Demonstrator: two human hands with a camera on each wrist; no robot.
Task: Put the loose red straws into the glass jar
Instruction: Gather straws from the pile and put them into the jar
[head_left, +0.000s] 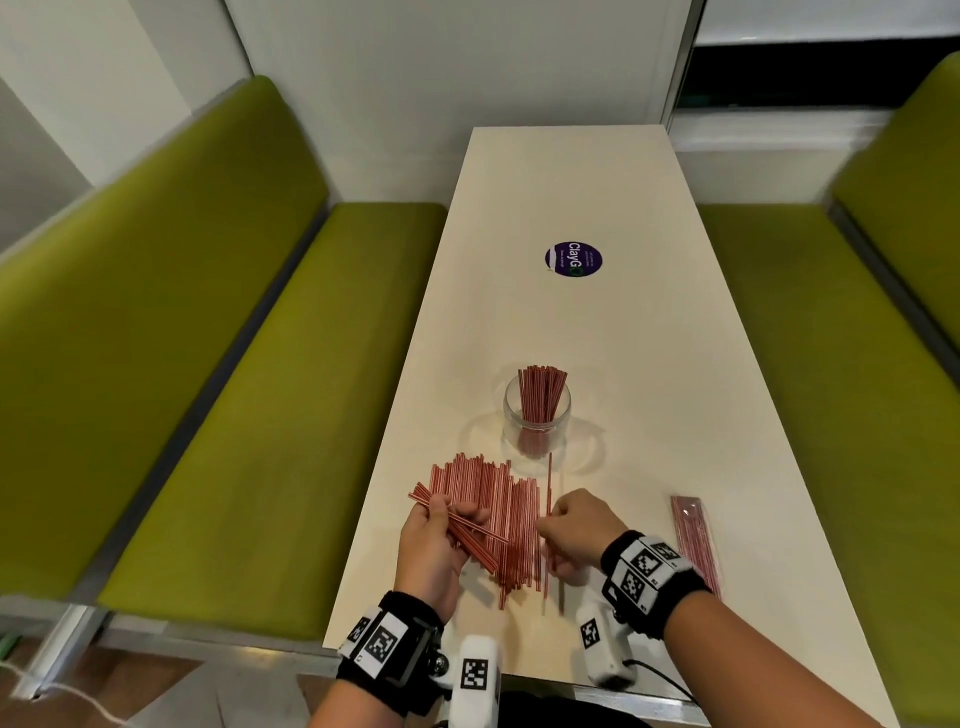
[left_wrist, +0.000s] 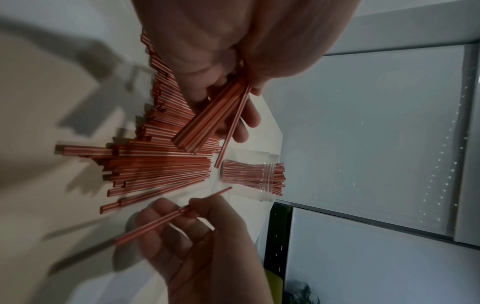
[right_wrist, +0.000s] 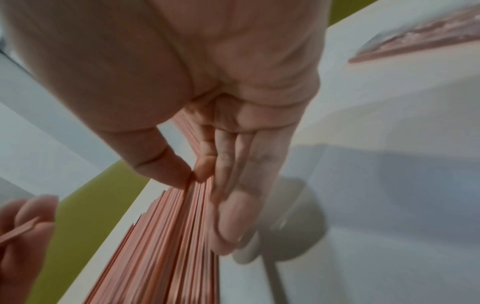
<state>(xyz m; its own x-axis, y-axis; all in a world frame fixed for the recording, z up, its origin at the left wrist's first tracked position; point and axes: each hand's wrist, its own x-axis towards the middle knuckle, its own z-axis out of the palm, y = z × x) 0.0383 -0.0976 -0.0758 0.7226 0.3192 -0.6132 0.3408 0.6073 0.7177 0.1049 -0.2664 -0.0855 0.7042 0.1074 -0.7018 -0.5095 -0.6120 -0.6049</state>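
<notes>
Both hands gathering red straws at the near end of the table.

The left hand (head_left: 434, 540) grips a small bundle of straws (head_left: 467, 535); the right hand (head_left: 576, 525) pinches a single straw (head_left: 549, 483) between thumb and forefinger. The loose straw pile (head_left: 498, 519) lies between them, the part-filled glass jar (head_left: 536, 415) just beyond, upright.

One glass jar (head_left: 536, 415) stands on one desk (head_left: 597, 197), along with one round sticker (head_left: 573, 259) and one sealed packet of straws (head_left: 695, 540). The loose straws (head_left: 498, 514) are too many to count. Two green benches (head_left: 218, 332) flank the desk.
</notes>
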